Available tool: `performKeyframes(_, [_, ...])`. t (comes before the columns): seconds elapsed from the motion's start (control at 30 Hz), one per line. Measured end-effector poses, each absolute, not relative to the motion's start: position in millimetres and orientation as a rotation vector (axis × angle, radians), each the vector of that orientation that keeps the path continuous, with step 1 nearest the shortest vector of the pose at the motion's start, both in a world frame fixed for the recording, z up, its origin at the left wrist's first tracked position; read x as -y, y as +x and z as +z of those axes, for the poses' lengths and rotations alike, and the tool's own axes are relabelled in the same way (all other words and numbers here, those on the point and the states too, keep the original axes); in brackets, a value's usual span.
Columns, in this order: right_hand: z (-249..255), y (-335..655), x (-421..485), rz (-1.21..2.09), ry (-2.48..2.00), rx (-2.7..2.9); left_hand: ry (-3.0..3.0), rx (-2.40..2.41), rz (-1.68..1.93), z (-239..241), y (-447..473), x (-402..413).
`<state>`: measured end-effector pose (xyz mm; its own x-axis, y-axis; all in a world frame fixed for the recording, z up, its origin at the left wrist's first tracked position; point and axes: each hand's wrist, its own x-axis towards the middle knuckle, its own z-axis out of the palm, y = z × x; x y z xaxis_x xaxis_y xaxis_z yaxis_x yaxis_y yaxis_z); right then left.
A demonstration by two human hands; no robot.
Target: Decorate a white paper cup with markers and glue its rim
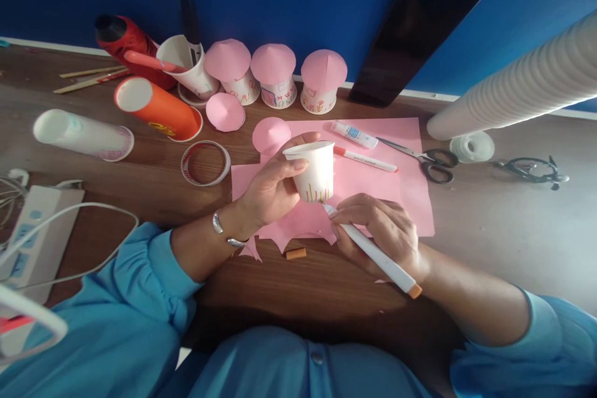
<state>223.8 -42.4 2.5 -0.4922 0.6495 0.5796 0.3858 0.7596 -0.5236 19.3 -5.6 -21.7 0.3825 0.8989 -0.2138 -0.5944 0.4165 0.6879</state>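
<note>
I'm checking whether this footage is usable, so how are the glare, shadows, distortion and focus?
Head view: pale glare washes over the right of the table; head view: the wood darkens toward the blue shirt; head view: the sleeves look stretched toward the lower corners; head view: the paper cup and white marker look reasonably sharp.

Orange-streaked white paper cup (313, 166), slanted white marker (373, 252) at its base
</note>
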Motion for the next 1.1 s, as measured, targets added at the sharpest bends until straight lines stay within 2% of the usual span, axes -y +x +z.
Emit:
performKeyframes(0.3, [8.2,229.4,42.3,0.486,-0.636,2.092,0.541,-0.653,1.044,-23.3,18.7,5.2])
performKeyframes(1.1, [5.2,228.7,39.0,0.47,-0.711,2.043,0.426,-0.703,1.083,-22.3,15.9,5.3])
